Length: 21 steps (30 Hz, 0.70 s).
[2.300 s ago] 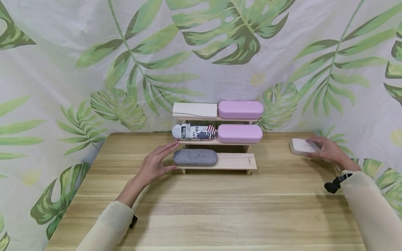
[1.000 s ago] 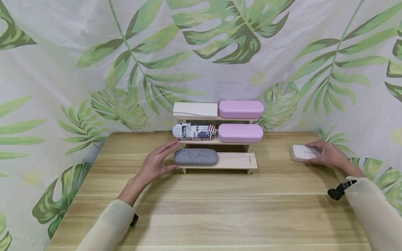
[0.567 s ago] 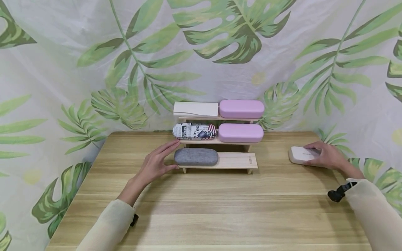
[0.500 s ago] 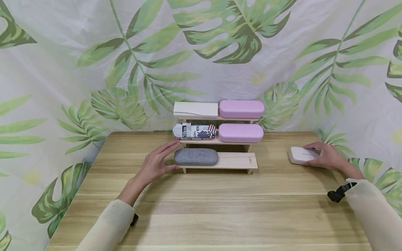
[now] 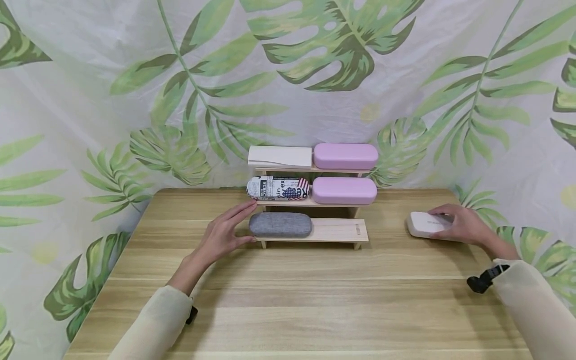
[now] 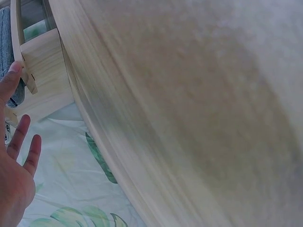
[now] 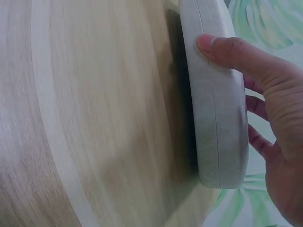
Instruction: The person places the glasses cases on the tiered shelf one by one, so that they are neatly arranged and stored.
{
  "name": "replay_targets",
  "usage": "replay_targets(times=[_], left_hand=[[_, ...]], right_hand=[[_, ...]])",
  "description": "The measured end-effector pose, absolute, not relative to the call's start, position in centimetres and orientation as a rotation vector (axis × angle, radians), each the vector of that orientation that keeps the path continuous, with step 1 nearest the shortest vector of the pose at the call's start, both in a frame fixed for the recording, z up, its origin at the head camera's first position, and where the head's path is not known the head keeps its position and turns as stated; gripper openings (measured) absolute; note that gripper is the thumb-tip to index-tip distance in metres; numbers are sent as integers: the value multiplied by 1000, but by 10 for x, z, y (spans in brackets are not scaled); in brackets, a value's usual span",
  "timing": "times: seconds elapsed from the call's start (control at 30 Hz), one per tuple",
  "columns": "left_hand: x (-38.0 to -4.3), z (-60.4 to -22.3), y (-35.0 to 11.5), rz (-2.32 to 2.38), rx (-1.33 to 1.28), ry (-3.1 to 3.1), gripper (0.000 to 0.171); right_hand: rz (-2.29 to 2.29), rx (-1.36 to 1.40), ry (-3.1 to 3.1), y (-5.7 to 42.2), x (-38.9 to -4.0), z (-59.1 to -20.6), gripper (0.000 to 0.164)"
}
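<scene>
In my right hand (image 5: 468,225) is a white glasses case (image 5: 420,225), gripped at its right end over the table. The right wrist view shows the thumb (image 7: 227,49) on the near side of the case across its seam, the other fingers behind it. My left hand (image 5: 222,234) rests at the left end of a three-step wooden stand (image 5: 339,231), fingers extended and thumb touching the lowest step. Beside that thumb lies a grey fabric glasses case (image 5: 281,225); the lowest step's right half is bare wood.
On the middle step are a newsprint-patterned case (image 5: 276,188) and a pink case (image 5: 344,191). The top step bears a white flap case (image 5: 280,157) and another pink case (image 5: 345,156). A leaf-print cloth (image 5: 288,75) hangs behind the wooden table (image 5: 297,300).
My right hand has closed further over the white glasses case and shifted it slightly left. The left hand stays at the stand's left end.
</scene>
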State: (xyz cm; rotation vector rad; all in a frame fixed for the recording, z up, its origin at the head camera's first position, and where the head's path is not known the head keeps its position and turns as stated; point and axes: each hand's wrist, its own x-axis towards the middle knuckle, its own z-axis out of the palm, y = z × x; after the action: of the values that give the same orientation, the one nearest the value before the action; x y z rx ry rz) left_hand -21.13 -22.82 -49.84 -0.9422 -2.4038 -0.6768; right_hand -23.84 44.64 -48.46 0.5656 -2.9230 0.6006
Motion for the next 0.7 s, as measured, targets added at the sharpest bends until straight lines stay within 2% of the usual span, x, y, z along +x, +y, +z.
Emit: replay_targets(times=[0.7], left_hand=[[-211,-498,-226,-679,-954,-2377,101]], right_hand=[[604,753,-2807,406,-231,-463,63]])
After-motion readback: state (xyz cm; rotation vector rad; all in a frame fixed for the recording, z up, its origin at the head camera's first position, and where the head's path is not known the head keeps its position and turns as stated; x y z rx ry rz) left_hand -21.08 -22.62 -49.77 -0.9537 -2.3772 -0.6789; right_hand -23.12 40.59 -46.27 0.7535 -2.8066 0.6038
